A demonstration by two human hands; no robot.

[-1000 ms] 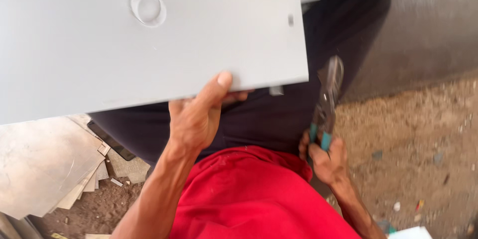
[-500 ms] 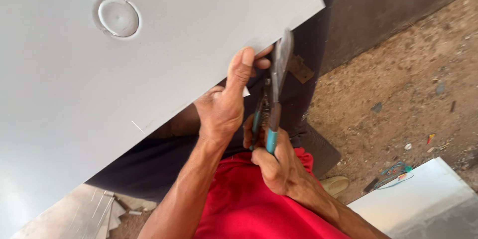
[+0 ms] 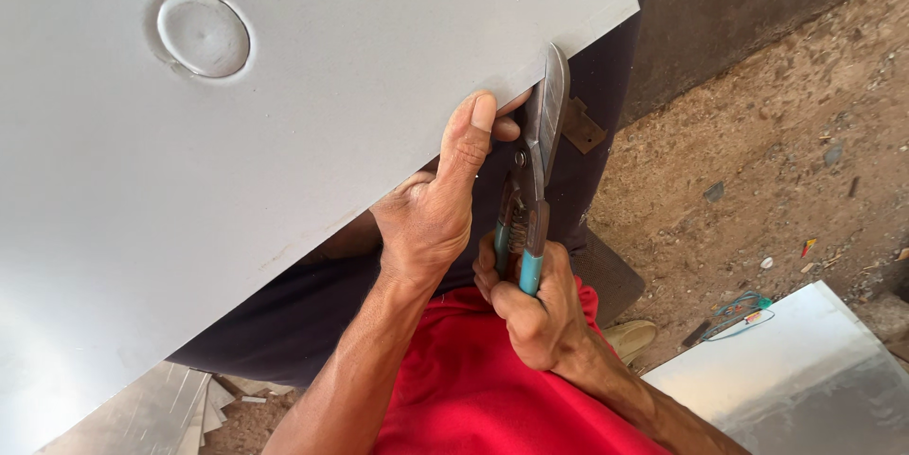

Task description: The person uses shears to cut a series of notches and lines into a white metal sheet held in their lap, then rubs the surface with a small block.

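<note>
Sheet (image 3: 312, 105) fills our upper left, its near edge slanting up to the right, and our left hand (image 3: 431, 209) pinches that edge, thumb on top. Snips (image 3: 532, 171), clear of it a second ago, now meet the edge, so cutting looks ready; our right hand (image 3: 530, 308) is closed round the teal handles. They lie near upright, blades pointing away.

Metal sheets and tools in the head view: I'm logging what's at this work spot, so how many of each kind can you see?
Grey metal sheet held up: 1
Metal sheets on the ground, one at lower right, a pile at lower left that cannot be counted singly: at least 2
Tin snips with teal handles: 1
Hands, left hand and right hand: 2
Total: at least 6
</note>
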